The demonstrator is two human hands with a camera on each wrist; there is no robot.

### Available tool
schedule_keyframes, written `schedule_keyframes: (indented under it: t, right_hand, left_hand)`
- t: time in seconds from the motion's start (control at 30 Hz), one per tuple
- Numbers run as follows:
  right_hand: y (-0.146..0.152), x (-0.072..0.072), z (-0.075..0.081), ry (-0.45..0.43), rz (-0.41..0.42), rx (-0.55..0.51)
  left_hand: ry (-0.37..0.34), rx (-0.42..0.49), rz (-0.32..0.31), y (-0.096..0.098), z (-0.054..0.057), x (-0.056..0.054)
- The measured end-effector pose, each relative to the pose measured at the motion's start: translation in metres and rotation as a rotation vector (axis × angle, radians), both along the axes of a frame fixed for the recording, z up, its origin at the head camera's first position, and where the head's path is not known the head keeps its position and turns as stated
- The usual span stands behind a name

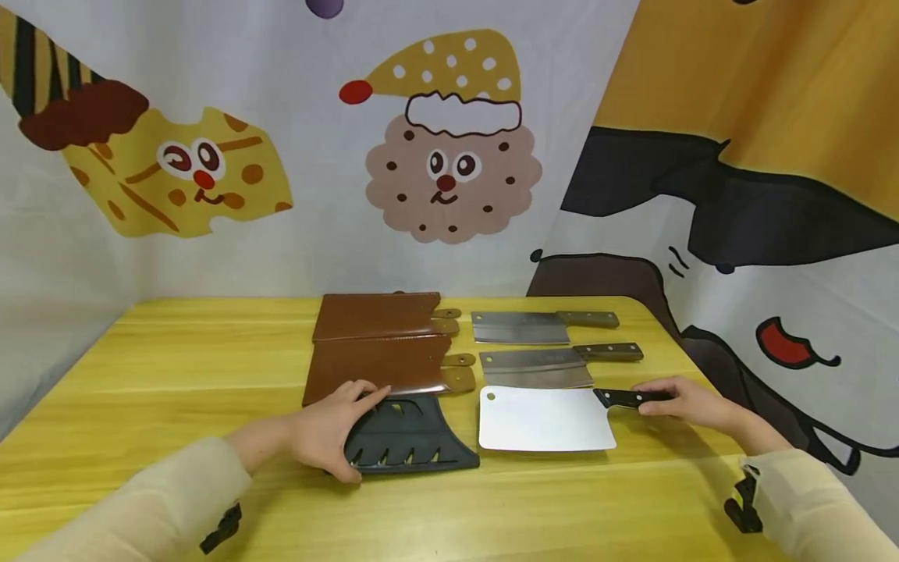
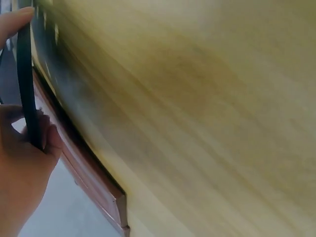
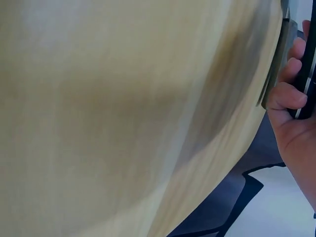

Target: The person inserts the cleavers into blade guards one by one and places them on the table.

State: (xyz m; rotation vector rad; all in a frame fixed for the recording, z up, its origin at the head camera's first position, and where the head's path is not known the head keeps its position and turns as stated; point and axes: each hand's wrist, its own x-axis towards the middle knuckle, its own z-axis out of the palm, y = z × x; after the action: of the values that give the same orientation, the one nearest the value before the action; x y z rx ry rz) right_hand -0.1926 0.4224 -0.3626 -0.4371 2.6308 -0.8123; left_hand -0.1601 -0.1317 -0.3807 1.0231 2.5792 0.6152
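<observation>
In the head view my left hand [image 1: 326, 429] grips the left end of a black plastic blade sheath [image 1: 407, 437] with slots, thumb at its near edge and fingers at its far edge. The left wrist view shows the sheath [image 2: 25, 74] edge-on between thumb and fingers. At the right, my right hand [image 1: 684, 402] holds a cleaver by its black riveted handle [image 1: 632, 397]. Its broad blade [image 1: 548, 419] looks bright white and points left, its tip edge close to the sheath's open end. In the right wrist view, fingers [image 3: 291, 96] curl round the handle.
Two brown leather sheaths [image 1: 379, 367] with snap straps lie behind the black one. Beyond the held cleaver lie two more cleavers, a nearer one [image 1: 537, 367] and a farther one [image 1: 520, 328]. A printed curtain [image 1: 316, 257] hangs behind the yellow wood-grain table [image 1: 175, 375].
</observation>
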Motion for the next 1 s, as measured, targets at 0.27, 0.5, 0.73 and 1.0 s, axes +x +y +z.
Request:
schedule_keyframes:
  t: [0.27,0.5,0.73,1.0]
  right_hand:
    - [-0.005,-0.004,0.020,0.012,-0.061,0.026]
    - [-0.011,-0.006,0.028,0.015,-0.053,0.028]
    - [-0.010,-0.005,0.038,0.048,-0.059,0.056]
    - [-0.008,-0.005,0.041,0.032,-0.063,0.057]
  left_hand:
    - [0.029,0.122,0.025,-0.005,0.003,-0.004]
    - [0.039,0.164,0.041,-0.007,0.005,-0.006]
    - [0.057,0.181,0.048,-0.011,0.005,-0.006]
    - [0.074,0.170,0.045,-0.016,0.002,-0.006]
